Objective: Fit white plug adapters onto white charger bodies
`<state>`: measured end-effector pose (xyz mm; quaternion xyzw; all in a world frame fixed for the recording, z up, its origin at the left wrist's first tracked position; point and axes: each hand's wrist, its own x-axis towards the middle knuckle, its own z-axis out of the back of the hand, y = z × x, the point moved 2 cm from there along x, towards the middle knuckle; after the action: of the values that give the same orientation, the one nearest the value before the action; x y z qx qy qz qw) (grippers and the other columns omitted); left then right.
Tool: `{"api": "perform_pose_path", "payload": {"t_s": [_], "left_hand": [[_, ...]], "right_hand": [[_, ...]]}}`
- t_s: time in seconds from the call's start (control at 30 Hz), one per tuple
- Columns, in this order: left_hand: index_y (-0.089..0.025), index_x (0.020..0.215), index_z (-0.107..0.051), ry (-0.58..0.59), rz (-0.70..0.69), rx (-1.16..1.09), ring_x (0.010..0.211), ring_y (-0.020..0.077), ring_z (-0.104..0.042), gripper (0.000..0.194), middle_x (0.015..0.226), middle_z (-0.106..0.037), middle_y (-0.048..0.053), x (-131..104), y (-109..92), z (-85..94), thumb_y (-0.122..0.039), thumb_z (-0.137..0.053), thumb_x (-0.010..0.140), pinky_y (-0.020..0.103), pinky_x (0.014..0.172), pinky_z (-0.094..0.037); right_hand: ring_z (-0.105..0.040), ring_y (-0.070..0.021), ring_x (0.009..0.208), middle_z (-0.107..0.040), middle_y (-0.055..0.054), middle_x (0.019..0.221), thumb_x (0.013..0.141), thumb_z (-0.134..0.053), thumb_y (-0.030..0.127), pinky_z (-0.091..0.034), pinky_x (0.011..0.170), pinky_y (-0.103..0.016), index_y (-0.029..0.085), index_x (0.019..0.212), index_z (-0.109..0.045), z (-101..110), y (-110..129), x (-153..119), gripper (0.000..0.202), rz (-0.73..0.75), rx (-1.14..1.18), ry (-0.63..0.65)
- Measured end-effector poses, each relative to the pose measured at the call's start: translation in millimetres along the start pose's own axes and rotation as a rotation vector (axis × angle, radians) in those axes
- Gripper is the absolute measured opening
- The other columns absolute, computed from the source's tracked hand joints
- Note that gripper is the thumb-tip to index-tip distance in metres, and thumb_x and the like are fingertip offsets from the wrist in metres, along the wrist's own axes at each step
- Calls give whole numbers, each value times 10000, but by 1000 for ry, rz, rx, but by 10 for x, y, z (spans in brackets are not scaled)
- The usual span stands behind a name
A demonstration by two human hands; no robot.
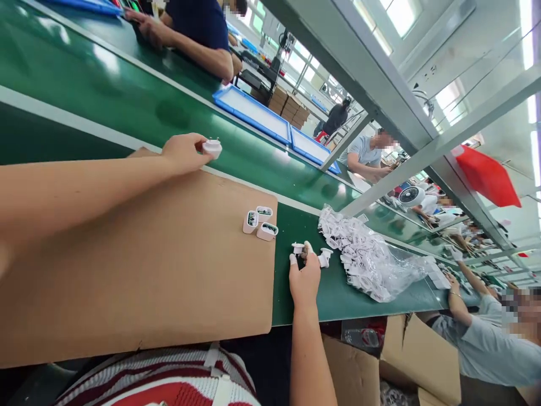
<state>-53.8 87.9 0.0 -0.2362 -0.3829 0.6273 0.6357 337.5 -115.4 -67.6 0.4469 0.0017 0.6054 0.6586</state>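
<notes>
Out over the green conveyor's near edge, my left hand (185, 153) pinches a white plug charger (212, 148) with its two prongs pointing up. My right hand (305, 276) is low over the green tabletop, thumb and fingers closed on a small white plastic piece (298, 248). Finger cots appear to cover some of its fingertips. Beside those fingers lies another white plastic piece (325, 257). Three open white charger housings (267, 231) with green circuit boards inside stand on the brown cardboard sheet (190, 265), between my hands.
A clear plastic bag (380, 265) full of small white parts lies right of my right hand. Blue-rimmed trays (253, 115) line the conveyor's (139, 107) far side. A metal frame beam (359, 73) slants overhead. Cardboard boxes (418, 361) stand below the table's right side, near a seated co-worker (482, 338).
</notes>
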Motion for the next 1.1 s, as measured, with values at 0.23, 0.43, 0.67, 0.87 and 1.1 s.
{"api": "perform_pose_path", "payload": {"t_s": [0.23, 0.43, 0.67, 0.87, 1.1], "left_hand": [[-137, 1403, -414, -54, -22, 131, 1501, 360, -153, 1045, 1447, -500, -15, 125, 52, -48, -862, -713, 712, 412, 1092, -211], [-104, 1628, -420, 358, -672, 126, 1593, 326, -284, 827, 1773, -336, 115, -485, -372, -549, -642, -424, 1001, 465, 1344, -151], [-154, 1409, -660, 573, -585, 57, 1396, 310, -560, 902, 1526, -613, 156, -906, -442, -767, -891, -425, 943, 457, 1257, -400], [-230, 1229, -732, 377, -513, -24, 1202, 308, -663, 810, 1518, -581, 121, -1157, -332, -719, -920, -439, 923, 445, 1094, -540], [-201, 1195, -683, 364, -378, -185, 1029, 295, -709, 600, 1192, -744, 122, -1383, -337, -687, -722, -613, 904, 426, 979, -601]], "right_hand": [[-766, -208, 808, -828, -117, 1024, 835, -690, 426, -587, 642, -284, 150, 1217, -750, 62, 162, -26, 475, -398, 518, 39], [-790, -205, 691, -817, -68, 948, 715, -852, 428, -659, 633, -327, 187, 1110, -787, 32, 281, 8, 467, -605, 894, 193], [-701, -128, 582, -768, 13, 828, 600, -953, 330, -542, 502, -220, 216, 1085, -733, 68, 424, 22, 545, -603, 892, 237], [-564, -86, 506, -706, 24, 684, 697, -865, 402, -455, 486, -219, 195, 885, -731, 104, 598, -4, 310, -535, 826, 373], [-666, -151, 696, -796, -55, 941, 678, -902, 374, -468, 530, -244, 202, 1027, -782, 60, 755, -77, 408, -493, 732, 484]]}}
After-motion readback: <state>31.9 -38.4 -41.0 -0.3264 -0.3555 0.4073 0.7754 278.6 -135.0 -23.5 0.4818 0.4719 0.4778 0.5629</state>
